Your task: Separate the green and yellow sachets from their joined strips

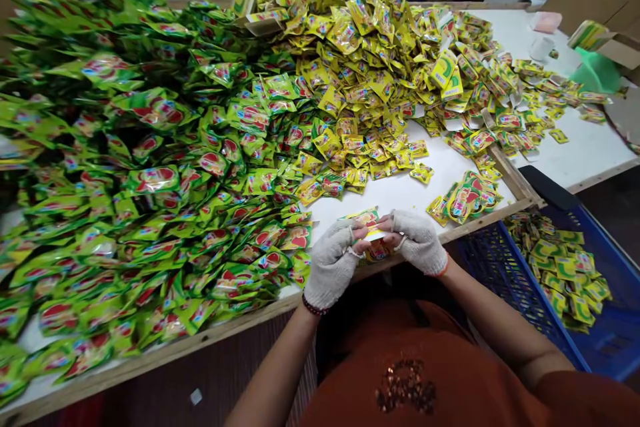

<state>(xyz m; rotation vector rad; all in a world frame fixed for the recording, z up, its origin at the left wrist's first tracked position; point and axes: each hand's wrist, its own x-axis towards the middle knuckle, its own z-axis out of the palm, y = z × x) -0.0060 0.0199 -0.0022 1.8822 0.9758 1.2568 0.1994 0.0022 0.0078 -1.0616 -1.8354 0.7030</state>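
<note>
Single head view: you look forward and steeply down from above your lap, close over the near edge of the white wood-rimmed table (400,190); far edge sits near the frame's top.

Both hands, left hand (331,265) and right hand (419,241), wear white knitted cloth gloves, matt and rough. The sachets (373,235) between them look like glossy plastic film, as do the green packets (150,180). The tabletop (400,190) is smooth white, edged in bare wood. The blue crate (505,280) is moulded plastic lattice.
</note>
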